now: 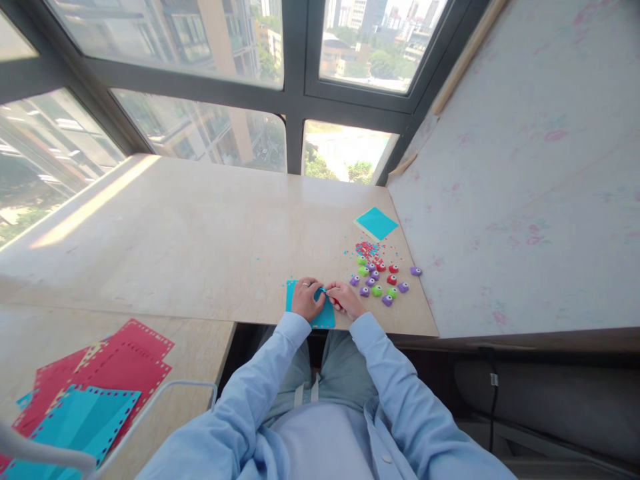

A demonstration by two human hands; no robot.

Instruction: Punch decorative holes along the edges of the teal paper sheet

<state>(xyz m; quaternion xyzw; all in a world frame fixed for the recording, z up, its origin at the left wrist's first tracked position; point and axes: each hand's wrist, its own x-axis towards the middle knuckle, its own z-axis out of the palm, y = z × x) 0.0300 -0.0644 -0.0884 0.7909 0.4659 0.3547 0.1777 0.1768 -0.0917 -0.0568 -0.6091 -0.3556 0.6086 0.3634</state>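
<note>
A blue sheet of paper (325, 320) lies at the front edge of the table, with holes along its margin. My left hand (305, 301) rests over it, thumb and fingers curled on the paper near its right edge. In my right hand (350, 300) is a small red craft punch (337, 304), mostly hidden by the fingers, set against the paper's right edge. To the right of that hand are several small craft punches (377, 291) in purple, green and red. Behind them sits a pile of red and blue paper bits (369, 251).
A stack of blue and pale sheets (377, 223) lies at the back right, near the wall (525, 167). Red punched sheets (125, 360) and blue punched sheets (85, 420) overlap at the lower left, beside a white metal frame (165, 385). Windows border the table's far side.
</note>
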